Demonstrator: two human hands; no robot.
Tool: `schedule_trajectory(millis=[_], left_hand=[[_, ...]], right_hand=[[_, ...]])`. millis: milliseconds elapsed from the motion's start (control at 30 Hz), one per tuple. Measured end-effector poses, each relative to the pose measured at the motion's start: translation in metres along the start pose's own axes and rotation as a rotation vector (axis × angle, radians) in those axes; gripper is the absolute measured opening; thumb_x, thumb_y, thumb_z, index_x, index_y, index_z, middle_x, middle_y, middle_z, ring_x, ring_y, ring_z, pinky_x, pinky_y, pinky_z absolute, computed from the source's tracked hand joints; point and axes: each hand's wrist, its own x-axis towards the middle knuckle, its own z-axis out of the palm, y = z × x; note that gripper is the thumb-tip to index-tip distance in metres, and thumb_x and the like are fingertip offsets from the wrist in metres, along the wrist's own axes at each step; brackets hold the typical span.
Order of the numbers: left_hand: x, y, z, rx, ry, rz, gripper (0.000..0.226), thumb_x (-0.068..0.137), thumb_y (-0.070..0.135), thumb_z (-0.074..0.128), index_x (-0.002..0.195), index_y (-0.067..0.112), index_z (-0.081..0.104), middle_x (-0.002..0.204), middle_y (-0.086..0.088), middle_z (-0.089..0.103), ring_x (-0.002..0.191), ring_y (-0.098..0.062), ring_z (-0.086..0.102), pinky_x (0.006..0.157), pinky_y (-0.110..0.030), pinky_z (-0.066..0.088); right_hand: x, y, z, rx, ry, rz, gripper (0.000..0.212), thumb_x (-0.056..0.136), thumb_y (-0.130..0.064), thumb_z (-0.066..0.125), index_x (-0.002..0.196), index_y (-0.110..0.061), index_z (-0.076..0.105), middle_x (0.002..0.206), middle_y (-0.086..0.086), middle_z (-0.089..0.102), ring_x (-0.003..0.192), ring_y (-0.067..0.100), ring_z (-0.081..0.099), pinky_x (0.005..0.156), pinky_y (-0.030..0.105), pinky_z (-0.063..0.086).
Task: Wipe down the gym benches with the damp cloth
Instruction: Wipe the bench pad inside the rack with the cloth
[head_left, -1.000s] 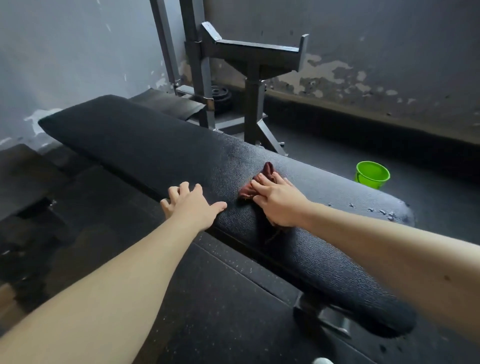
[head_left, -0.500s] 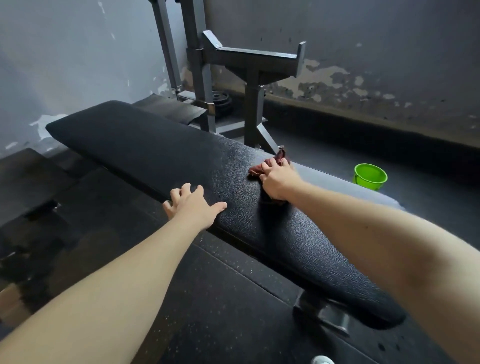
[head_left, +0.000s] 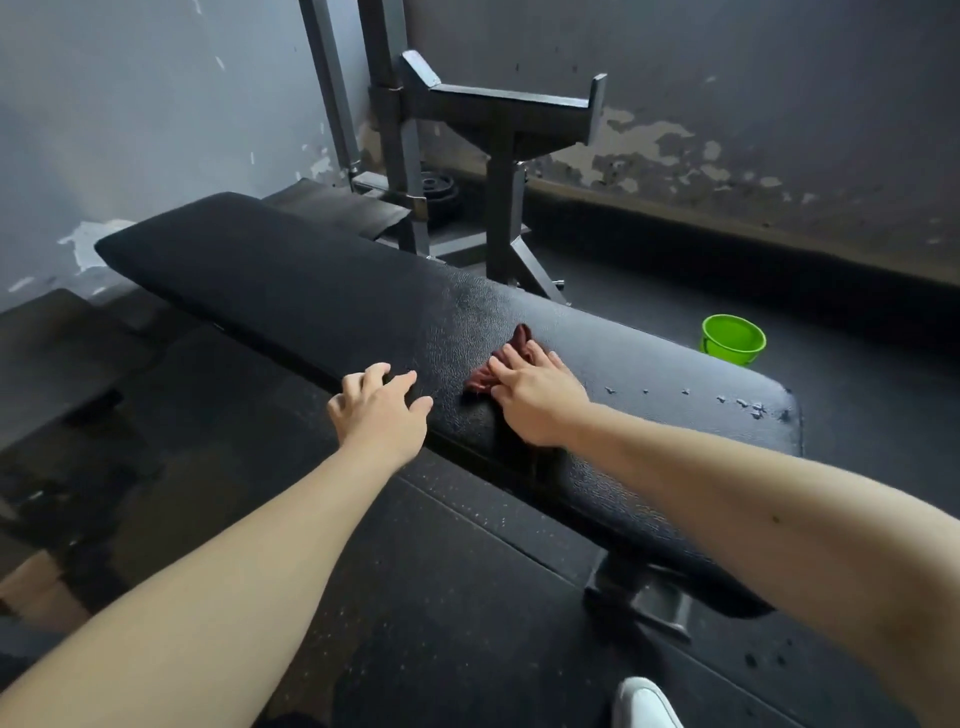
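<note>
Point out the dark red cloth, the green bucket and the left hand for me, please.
dark red cloth (head_left: 480, 382): head view, exposed bunched folds.
green bucket (head_left: 732, 353): head view, front outer wall.
left hand (head_left: 382, 413): head view, back of the hand.

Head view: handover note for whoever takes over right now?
Left hand: open, resting on the near edge of the black textured padded bench.
Right hand: flat, pressing the dark red crumpled cloth onto the bench mid-length.
Small green plastic bucket: on the floor beyond the bench.
Done: cannot tell how much is wiped.
Left: water droplets at the right end; the long left stretch looks dry.
</note>
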Motion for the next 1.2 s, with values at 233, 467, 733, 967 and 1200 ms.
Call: schedule_trajectory(millis=[233,467,733,967,1200], left_hand=[[-0.004,-0.007,0.008,-0.032,0.005,0.035,0.045,0.105,0.044,0.039,0.149,0.040,0.045,0.162,0.007,0.026,0.143,-0.020,0.017,0.114,-0.044,0.017],[-0.002,-0.012,0.011,-0.072,0.038,0.053,0.043,0.104,0.046,0.043,0.146,0.040,0.050,0.160,0.007,0.030,0.142,-0.021,0.018,0.114,-0.043,0.017],[-0.003,0.002,-0.004,0.044,-0.019,0.060,0.047,0.103,0.050,0.041,0.147,0.036,0.048,0.161,0.002,0.030,0.145,-0.023,0.019,0.115,-0.044,0.016],[-0.010,0.015,-0.006,0.107,-0.098,0.106,0.044,0.105,0.041,0.035,0.147,0.037,0.048,0.159,0.007,0.031,0.142,-0.021,0.022,0.113,-0.041,0.020],[-0.022,0.019,-0.008,-0.018,-0.009,0.164,0.032,0.100,0.043,0.050,0.127,0.038,0.067,0.150,0.012,0.045,0.139,-0.019,0.027,0.112,-0.039,0.021]], right_hand=[[-0.061,-0.024,0.017,0.005,0.048,-0.128,0.056,0.108,-0.041,0.033,0.161,-0.023,0.029,0.171,0.003,0.019,0.158,0.036,0.007,0.128,0.048,0.003],[-0.058,-0.028,0.017,-0.029,0.075,-0.188,0.053,0.108,-0.042,0.033,0.159,-0.027,0.033,0.170,-0.002,0.024,0.158,0.033,0.011,0.128,0.045,0.006],[-0.068,-0.030,0.021,-0.016,0.092,-0.153,0.061,0.105,-0.047,0.041,0.160,-0.024,0.031,0.169,0.001,0.024,0.158,0.034,0.011,0.128,0.045,0.004],[-0.107,-0.013,0.029,-0.067,0.079,-0.189,0.071,0.095,-0.044,0.059,0.160,-0.025,0.035,0.168,0.001,0.028,0.157,0.034,0.016,0.129,0.048,0.010],[-0.052,-0.030,0.001,0.086,-0.052,-0.062,0.052,0.108,-0.040,0.037,0.158,-0.029,0.036,0.171,-0.005,0.019,0.159,0.025,0.005,0.128,0.048,0.007]])
